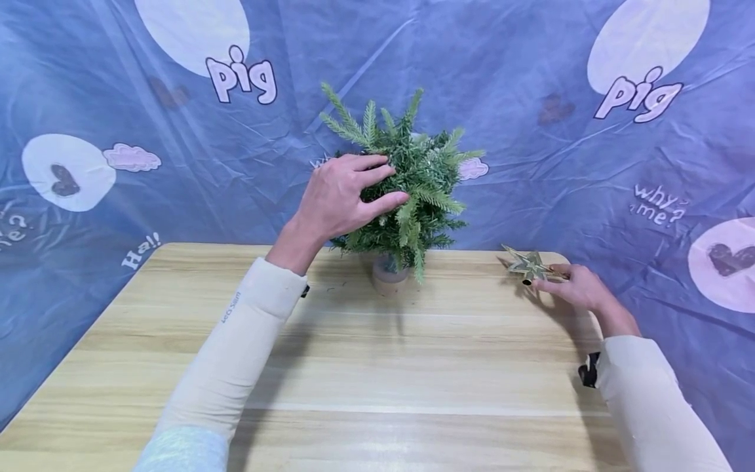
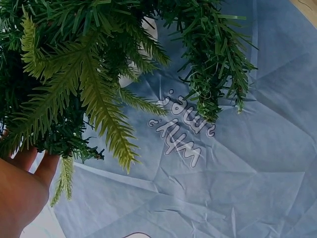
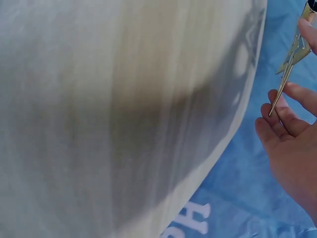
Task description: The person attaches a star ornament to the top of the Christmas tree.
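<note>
A small artificial Christmas tree [image 1: 433,160] stands upright in a pot [image 1: 389,278] toward the back of the table. My left hand [image 1: 348,190] is at its left side, fingers and thumb spread and fairly straight against the branches. In the left wrist view, the fingertips of the left hand [image 2: 25,191] disappear behind the green branches [image 2: 84,84]. Over the table's back right corner, my right hand [image 1: 580,288] pinches a gold star tree topper [image 1: 527,265] between thumb and fingers. The right wrist view catches the star edge-on [image 3: 292,57], beside the right hand [image 3: 292,134].
The light wood table [image 1: 413,380] has rounded back corners. Behind it hangs a wrinkled blue cloth [image 1: 501,52] printed with words and pale ovals. A few tiny dark bits lie left of the pot. Both arms cast shadows on the tabletop.
</note>
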`<state>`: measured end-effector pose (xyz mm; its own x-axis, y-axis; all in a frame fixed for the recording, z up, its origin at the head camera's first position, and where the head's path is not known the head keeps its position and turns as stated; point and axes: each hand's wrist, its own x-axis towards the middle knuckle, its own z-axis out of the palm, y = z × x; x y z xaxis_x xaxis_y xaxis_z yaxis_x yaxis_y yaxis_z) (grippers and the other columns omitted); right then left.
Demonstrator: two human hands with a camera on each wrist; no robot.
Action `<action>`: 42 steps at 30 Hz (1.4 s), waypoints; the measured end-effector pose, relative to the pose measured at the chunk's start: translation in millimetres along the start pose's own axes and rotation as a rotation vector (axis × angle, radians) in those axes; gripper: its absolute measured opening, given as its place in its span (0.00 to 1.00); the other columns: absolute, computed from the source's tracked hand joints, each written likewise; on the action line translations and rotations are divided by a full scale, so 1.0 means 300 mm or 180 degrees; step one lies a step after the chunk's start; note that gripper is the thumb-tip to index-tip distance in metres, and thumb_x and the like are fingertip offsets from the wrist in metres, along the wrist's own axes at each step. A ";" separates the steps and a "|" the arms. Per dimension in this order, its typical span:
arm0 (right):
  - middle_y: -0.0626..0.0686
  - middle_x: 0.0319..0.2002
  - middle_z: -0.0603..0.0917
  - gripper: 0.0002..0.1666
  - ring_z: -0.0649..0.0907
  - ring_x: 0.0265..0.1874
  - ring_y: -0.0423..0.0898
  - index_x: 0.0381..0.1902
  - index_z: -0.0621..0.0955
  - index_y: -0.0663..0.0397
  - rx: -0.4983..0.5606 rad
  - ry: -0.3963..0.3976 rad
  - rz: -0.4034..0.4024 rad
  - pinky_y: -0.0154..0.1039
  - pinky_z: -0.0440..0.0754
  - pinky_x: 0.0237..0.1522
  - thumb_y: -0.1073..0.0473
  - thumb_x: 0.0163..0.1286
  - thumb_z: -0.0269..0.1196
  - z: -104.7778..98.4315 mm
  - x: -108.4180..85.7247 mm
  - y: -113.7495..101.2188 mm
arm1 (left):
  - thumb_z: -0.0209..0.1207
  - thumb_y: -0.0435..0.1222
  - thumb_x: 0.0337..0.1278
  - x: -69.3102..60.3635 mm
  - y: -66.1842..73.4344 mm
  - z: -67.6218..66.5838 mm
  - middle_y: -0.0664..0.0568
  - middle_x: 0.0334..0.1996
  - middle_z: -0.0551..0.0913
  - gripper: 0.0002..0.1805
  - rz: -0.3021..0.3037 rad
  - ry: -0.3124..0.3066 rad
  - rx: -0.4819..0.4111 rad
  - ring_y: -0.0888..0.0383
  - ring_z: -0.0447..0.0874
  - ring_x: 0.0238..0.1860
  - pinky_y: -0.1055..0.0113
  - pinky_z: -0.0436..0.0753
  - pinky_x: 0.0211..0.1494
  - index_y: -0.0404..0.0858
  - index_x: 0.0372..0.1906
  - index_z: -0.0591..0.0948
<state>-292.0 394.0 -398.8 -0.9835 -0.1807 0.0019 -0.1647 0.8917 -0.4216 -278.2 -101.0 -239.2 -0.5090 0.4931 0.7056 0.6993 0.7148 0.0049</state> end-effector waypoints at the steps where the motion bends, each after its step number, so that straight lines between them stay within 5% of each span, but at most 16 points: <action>1: 0.84 0.59 0.71 0.50 0.75 0.53 0.80 0.68 0.66 0.78 0.0001 0.0009 0.0011 0.72 0.74 0.53 0.37 0.71 0.63 -0.004 0.003 -0.007 | 0.62 0.62 0.61 0.001 0.000 -0.001 0.49 0.61 0.83 0.31 0.0003 0.0007 0.0004 0.48 0.81 0.61 0.53 0.75 0.67 0.44 0.58 0.86; 16: 0.88 0.64 0.59 0.51 0.62 0.62 0.83 0.69 0.61 0.83 -0.0023 0.0208 -0.0128 0.79 0.59 0.61 0.39 0.75 0.59 -0.032 0.023 -0.089 | 0.61 0.61 0.63 0.002 0.001 -0.004 0.49 0.62 0.82 0.31 -0.0005 -0.0066 0.0048 0.48 0.80 0.62 0.52 0.75 0.68 0.44 0.59 0.86; 42: 0.82 0.61 0.72 0.52 0.69 0.62 0.78 0.63 0.73 0.80 0.0001 0.0866 -0.0173 0.71 0.65 0.62 0.37 0.63 0.70 -0.036 0.010 -0.224 | 0.61 0.60 0.64 0.001 0.002 -0.004 0.48 0.62 0.82 0.30 -0.0012 -0.0053 0.0009 0.48 0.80 0.62 0.52 0.75 0.68 0.44 0.59 0.86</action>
<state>-284.6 338.1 -360.6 -0.9571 -0.1101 0.2681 -0.2178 0.8836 -0.4146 -277.3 -101.0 -238.2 -0.5198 0.4986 0.6937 0.6960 0.7180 0.0054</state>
